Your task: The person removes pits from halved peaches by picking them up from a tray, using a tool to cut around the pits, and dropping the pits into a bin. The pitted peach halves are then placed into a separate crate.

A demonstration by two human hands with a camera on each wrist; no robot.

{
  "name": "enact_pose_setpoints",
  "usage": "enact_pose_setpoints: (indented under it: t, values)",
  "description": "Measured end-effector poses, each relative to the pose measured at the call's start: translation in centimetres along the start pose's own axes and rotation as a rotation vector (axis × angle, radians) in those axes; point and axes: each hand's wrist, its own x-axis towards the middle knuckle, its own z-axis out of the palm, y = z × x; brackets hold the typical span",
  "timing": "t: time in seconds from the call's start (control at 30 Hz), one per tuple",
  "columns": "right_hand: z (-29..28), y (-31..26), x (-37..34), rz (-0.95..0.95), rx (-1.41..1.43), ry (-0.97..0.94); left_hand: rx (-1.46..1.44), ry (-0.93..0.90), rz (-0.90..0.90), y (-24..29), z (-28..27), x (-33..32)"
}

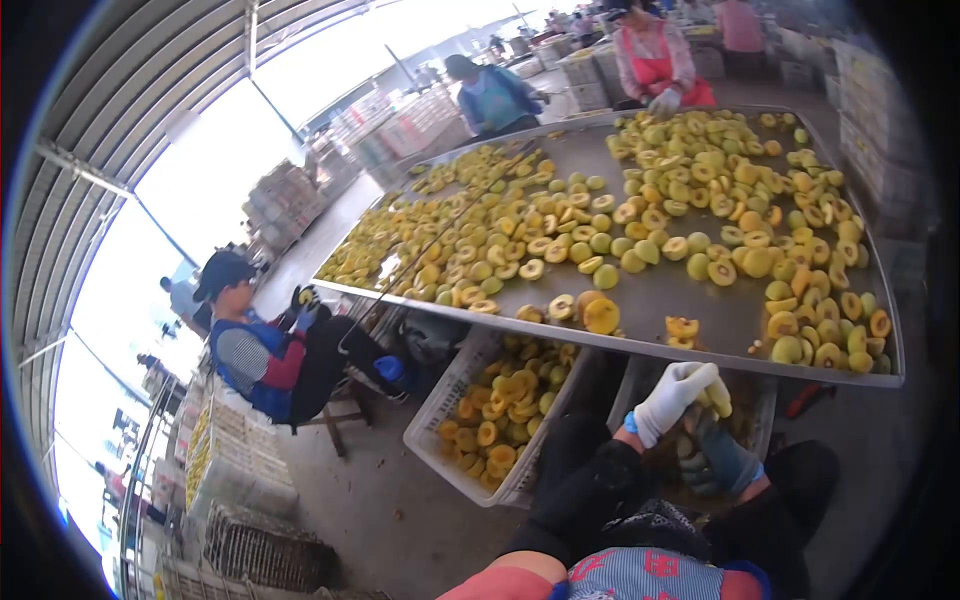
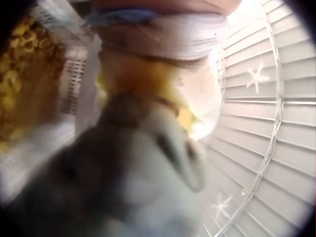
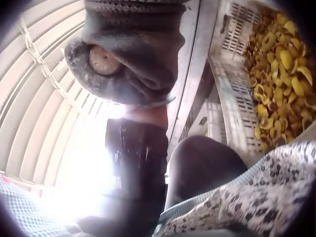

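Note:
My left hand [image 1: 672, 402], in a white glove, holds a yellow peach half [image 1: 716, 398] over my lap at the near edge of the metal table. Just below and right, my right hand [image 1: 716, 458] wears a dark grey glove and comes up close against the fruit. In the right wrist view its fingers curl round a tool, whose round tan handle end [image 3: 104, 60] pokes out of the fist; the rest is hidden. Blurred orange-yellow flesh of the peach half [image 2: 150, 79] shows between both gloves in the left wrist view.
Peach halves [image 1: 580, 220] spread over the tilted-looking metal table [image 1: 540, 290]. A white crate [image 1: 425, 430] of cut fruit stands left of my knees, and another crate [image 1: 765, 405] sits beneath my hands. A seated person [image 1: 255, 340] works at the left; two more people are across the table.

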Motion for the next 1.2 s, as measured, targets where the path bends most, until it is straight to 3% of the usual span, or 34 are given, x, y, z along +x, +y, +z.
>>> enact_pose_setpoints:
  t: [0.03,0.1,0.13,0.23,0.27,0.33,0.4,0.43,0.47,0.53,0.6,0.63,0.7,0.77,0.87,0.9,0.93,1.0,1.07,1.17,1.2]
  values:
    - [-0.9,0.4,0.6,-0.015,0.065,-0.239,-0.059,-0.007,0.046,-0.6,0.2,0.5]
    - [-1.0,0.7,1.0,-0.028,0.170,-0.261,-0.112,-0.029,0.130,-1.5,-0.2,1.2]
    - [-0.2,0.1,-0.1,-0.053,0.110,-0.218,-0.116,-0.059,0.158,-1.9,-0.1,1.4]
    - [1.4,-0.1,-0.9,-0.123,-0.071,0.070,-0.367,0.145,0.151,-2.4,1.5,1.2]
    - [0.2,1.3,1.1,-0.346,-0.233,0.091,-0.392,0.209,0.163,-2.5,1.3,1.5]
    - [-1.0,3.8,3.1,-0.581,-0.387,0.208,-0.961,0.177,0.258,-3.5,-2.2,2.3]
    - [0.4,3.6,2.3,-0.474,-0.344,0.254,-0.834,0.313,0.369,-2.1,-5.6,1.1]
    - [1.0,2.6,1.6,-0.270,-0.095,0.261,-0.655,0.561,0.337,-0.4,-6.2,-0.2]
    - [0.1,2.7,2.3,-0.211,0.080,0.134,-0.462,0.803,0.297,1.2,-6.9,-1.9]
    - [-2.6,3.3,3.9,-0.111,0.436,-0.112,-0.026,0.947,0.479,-0.6,-12.7,-3.7]
    - [-1.5,2.2,3.1,-0.144,0.360,-0.044,0.849,1.227,0.372,0.3,-14.6,-4.6]
    - [-1.4,2.0,3.0,-0.176,0.337,0.007,0.891,1.248,0.406,1.1,-13.8,-3.8]
    - [-1.9,2.2,3.9,-0.212,0.376,0.159,0.898,1.070,0.538,1.9,-9.9,0.2]
    - [-2.2,1.6,3.6,-0.218,0.404,0.207,0.926,0.576,0.716,2.7,-4.7,5.3]
    - [-2.0,0.9,2.6,-0.303,0.338,0.339,0.925,0.230,0.475,2.0,1.8,12.8]
    - [-2.0,0.9,2.4,-0.346,0.292,0.397,0.952,0.141,0.521,1.6,3.0,15.4]
    - [-2.1,1.0,2.3,-0.387,0.247,0.454,0.992,0.082,0.603,0.4,3.4,18.5]
    - [-2.8,1.3,2.6,-0.356,0.279,0.495,1.121,0.057,0.383,-0.9,4.9,22.0]
    - [-3.3,1.1,2.6,-0.334,0.297,0.498,1.235,0.105,0.328,-3.1,5.1,23.7]
    - [-3.4,0.8,1.8,-0.348,0.256,0.470,1.194,-0.013,0.110,-0.9,4.4,22.6]
    - [-3.3,0.9,1.7,-0.375,0.211,0.475,1.231,-0.001,0.180,-1.2,3.2,22.2]
